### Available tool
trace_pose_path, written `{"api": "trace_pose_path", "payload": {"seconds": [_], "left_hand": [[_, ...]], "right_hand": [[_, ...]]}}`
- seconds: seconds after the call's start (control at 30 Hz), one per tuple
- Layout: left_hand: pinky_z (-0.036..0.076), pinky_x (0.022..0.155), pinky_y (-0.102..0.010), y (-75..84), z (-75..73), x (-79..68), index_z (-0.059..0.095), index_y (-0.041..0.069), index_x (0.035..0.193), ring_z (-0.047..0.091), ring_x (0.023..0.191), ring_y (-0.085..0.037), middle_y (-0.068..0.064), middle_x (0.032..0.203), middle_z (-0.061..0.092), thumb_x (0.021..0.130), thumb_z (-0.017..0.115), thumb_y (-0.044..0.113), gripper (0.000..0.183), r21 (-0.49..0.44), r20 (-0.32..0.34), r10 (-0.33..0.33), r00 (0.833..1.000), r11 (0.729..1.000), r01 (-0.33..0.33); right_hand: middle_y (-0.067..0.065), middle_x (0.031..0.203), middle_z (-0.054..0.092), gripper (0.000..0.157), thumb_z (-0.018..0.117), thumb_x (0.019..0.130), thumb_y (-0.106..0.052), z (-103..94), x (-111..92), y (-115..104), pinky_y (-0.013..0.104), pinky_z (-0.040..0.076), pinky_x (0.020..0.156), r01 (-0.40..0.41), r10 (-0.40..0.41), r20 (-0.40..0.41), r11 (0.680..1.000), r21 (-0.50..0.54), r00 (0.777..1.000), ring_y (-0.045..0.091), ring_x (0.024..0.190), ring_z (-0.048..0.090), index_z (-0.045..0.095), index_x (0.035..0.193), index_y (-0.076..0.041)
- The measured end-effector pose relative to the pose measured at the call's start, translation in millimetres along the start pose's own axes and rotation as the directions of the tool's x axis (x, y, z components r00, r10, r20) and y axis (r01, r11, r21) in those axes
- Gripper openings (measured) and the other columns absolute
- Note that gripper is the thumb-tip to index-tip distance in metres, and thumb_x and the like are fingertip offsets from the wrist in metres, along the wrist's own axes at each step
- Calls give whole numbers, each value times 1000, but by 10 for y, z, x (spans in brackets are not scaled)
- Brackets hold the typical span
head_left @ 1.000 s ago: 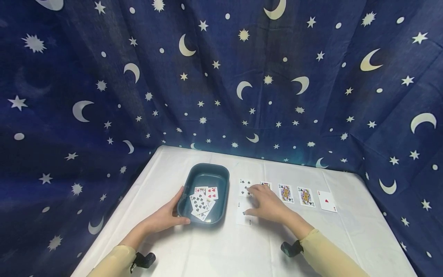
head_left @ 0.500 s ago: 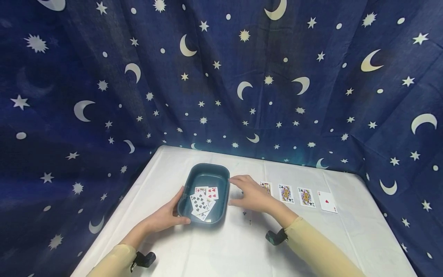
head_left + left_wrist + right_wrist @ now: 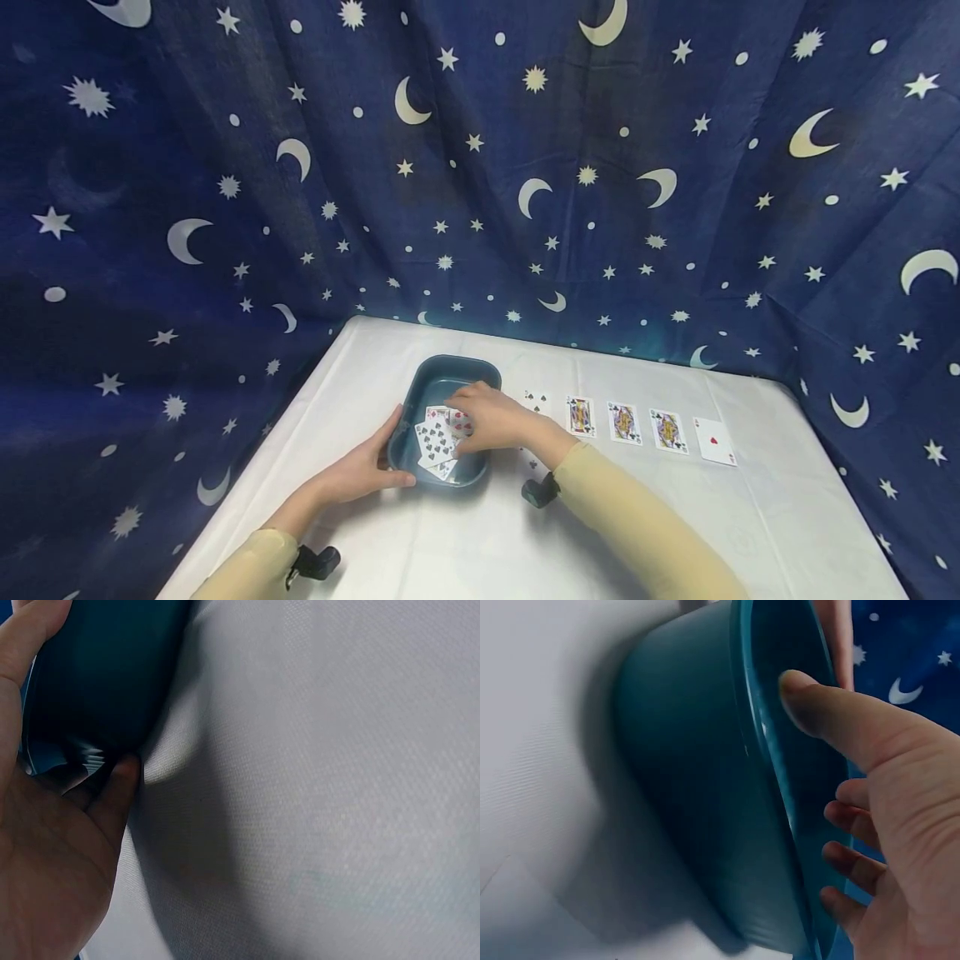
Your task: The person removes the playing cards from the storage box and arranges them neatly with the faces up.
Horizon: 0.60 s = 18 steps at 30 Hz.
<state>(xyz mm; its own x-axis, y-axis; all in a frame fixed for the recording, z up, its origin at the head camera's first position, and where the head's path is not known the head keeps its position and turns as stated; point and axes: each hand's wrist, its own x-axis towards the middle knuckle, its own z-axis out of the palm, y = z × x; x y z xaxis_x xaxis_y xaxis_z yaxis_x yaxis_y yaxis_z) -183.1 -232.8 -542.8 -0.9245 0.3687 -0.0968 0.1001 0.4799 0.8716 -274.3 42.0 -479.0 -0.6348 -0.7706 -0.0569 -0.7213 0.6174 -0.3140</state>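
Note:
A dark teal rectangular tub (image 3: pixel 438 367) stands on the white-covered table. My left hand (image 3: pixel 367 462) grips its left side, thumb at the near corner and fingers spread along the wall; the left wrist view has the tub (image 3: pixel 112 667) between thumb and fingers. Over the tub's right rim reaches my right hand (image 3: pixel 487 419), fingers loosely bent above the playing cards inside. Thumb and fingers stand apart with nothing seen between them in the right wrist view. A many-pip spade card (image 3: pixel 437 440) lies on top; a red heart card (image 3: pixel 460 423) is partly covered by the right hand.
Right of the tub lie a black-pip card (image 3: pixel 536 402) and another black-pip card (image 3: pixel 531 462), mostly behind the right arm. Further right is a row of three face cards (image 3: pixel 624 423) and an ace of hearts (image 3: pixel 715 441). A starry blue curtain (image 3: pixel 480 167) hangs behind.
My right hand has moved left from above the two black-pip cards, past the tub's right rim, to over the cards in the tub. The left hand stays at the tub.

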Motion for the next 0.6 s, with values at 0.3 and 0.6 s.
{"api": "trace_pose_path", "payload": {"seconds": [0.3,0.6], "left_hand": [[35,118,-48,2,-4,0,-3,18,166,19,153,-36,-7,172,0,85,85,34,121,17,11,-14,1000,1000,14],[34,118,-45,25,-19,-4,-2,26,166,19,154,-32,-1,172,2,83,86,38,122,28,2,-59,998,998,59]], "right_hand": [[-1,142,56,90,90,71,-52,100,195,-42,40,33,120,4,4,103,997,-73,995,18,131,47,57,146,-14],[-5,139,54,91,91,65,-57,204,327,-39,38,39,114,-28,45,136,992,-125,990,14,125,47,61,143,-21]]}}
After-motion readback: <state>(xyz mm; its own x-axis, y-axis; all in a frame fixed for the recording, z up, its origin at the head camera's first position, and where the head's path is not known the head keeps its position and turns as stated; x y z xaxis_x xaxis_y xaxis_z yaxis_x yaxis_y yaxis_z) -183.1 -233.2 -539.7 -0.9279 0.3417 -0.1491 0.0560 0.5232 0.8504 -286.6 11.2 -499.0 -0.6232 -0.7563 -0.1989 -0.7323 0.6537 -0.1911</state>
